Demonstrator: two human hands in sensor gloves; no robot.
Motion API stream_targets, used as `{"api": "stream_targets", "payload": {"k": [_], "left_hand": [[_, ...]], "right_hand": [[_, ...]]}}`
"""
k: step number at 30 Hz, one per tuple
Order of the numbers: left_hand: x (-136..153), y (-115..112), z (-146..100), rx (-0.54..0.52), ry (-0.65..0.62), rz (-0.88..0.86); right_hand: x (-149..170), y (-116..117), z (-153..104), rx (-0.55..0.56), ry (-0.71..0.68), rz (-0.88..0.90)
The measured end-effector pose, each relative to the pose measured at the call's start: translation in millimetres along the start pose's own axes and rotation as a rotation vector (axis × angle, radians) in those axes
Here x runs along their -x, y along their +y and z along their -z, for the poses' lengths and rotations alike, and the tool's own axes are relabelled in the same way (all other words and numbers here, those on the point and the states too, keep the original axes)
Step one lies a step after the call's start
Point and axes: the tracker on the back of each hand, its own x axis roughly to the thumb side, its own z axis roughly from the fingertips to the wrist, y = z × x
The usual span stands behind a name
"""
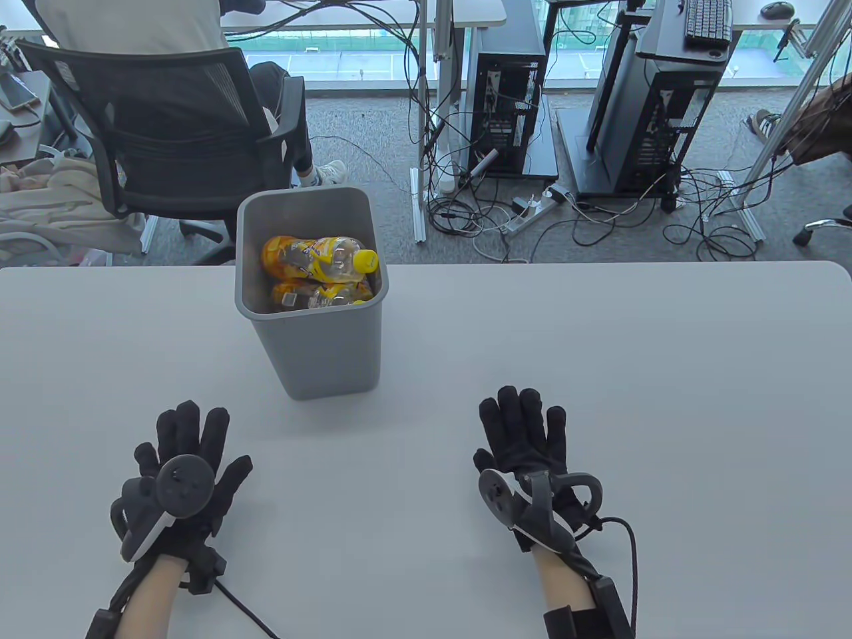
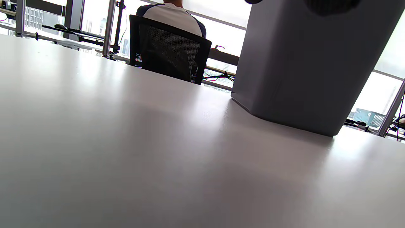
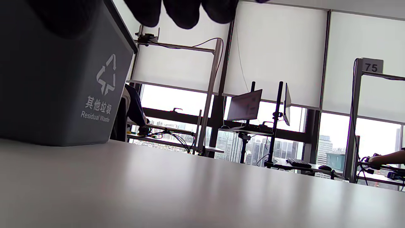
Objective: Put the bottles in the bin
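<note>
A grey bin [image 1: 319,346] stands on the white table at the middle left. Inside it lie clear bottles with yellow-orange labels and a yellow cap [image 1: 323,263]. My left hand [image 1: 183,459] lies flat on the table, fingers spread, in front of and left of the bin, holding nothing. My right hand [image 1: 526,436] lies flat with fingers stretched out, right of the bin, holding nothing. The bin's wall fills the upper right of the left wrist view [image 2: 303,66] and the left of the right wrist view [image 3: 60,82]. My right fingertips [image 3: 185,12] hang at the top edge.
The white table [image 1: 599,373] stretches right of the bin. Beyond its far edge stand an office chair [image 1: 166,133] with a seated person, computer towers [image 1: 509,100] and floor cables.
</note>
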Motion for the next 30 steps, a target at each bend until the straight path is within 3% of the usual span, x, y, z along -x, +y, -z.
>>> {"api": "stream_targets", "payload": {"k": [5,30], "left_hand": [[-4.5,-1.5,-0.1,-0.002,-0.012,0.029],[-8.0,-4.1,-0.3,0.034,-0.006,0.067]], "right_hand": [[5.5,6.5,1.3,-0.074,0.034,0.034],[21.0,16.8,2.7,-0.160,0.127,0.109]]}}
